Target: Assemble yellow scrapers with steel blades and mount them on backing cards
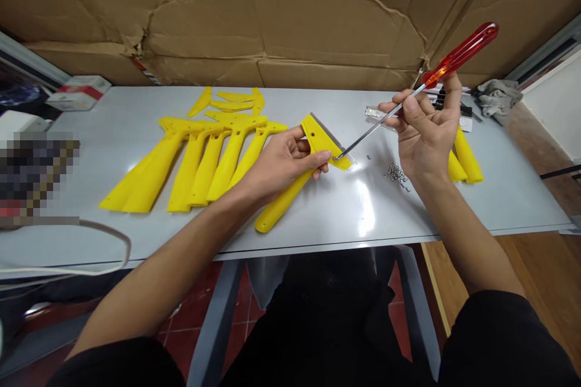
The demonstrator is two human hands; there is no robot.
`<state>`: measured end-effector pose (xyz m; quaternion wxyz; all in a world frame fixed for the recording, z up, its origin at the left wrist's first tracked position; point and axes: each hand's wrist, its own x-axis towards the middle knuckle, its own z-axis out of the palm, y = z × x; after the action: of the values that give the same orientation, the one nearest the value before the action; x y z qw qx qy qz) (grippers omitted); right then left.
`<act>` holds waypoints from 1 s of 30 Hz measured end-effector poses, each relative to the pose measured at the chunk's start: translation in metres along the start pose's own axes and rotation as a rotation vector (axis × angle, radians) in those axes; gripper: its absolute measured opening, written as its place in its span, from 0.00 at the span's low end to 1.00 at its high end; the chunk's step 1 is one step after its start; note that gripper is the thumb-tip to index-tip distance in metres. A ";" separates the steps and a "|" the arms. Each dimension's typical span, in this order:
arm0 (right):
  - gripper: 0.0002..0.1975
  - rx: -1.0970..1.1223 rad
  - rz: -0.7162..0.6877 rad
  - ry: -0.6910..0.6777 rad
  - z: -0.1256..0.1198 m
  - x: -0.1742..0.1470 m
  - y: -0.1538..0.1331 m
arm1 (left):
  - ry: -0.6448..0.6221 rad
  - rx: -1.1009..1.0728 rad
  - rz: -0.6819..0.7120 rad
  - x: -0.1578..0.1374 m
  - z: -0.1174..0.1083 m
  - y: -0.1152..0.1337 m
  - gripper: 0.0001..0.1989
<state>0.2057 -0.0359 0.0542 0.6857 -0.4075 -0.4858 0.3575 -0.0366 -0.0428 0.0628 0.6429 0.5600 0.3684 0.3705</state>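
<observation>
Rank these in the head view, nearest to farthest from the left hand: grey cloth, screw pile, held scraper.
1. Held scraper: in the left hand.
2. Screw pile: right, on the table.
3. Grey cloth: far right, at the back.

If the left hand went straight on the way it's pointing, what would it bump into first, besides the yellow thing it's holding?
Probably the screwdriver shaft, which slants across just ahead of the left hand, though depth is hard to judge here.
</observation>
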 end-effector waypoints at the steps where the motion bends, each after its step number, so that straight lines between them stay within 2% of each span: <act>1: 0.48 -0.004 0.003 0.001 0.000 0.000 -0.001 | 0.004 0.001 -0.001 0.000 0.000 0.000 0.23; 8: 0.49 0.024 0.037 -0.008 0.003 -0.004 -0.005 | 0.003 0.023 -0.022 -0.001 0.002 0.001 0.22; 22: 0.40 0.126 0.159 -0.010 0.004 -0.003 -0.005 | 0.001 -0.047 -0.033 -0.001 0.001 0.001 0.22; 30: 0.41 0.117 0.172 -0.009 0.002 -0.003 -0.004 | 0.005 -0.061 -0.045 -0.002 0.002 0.002 0.23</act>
<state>0.2031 -0.0393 0.0569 0.6728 -0.4054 -0.4305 0.4446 -0.0355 -0.0450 0.0655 0.6668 0.5308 0.3711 0.3687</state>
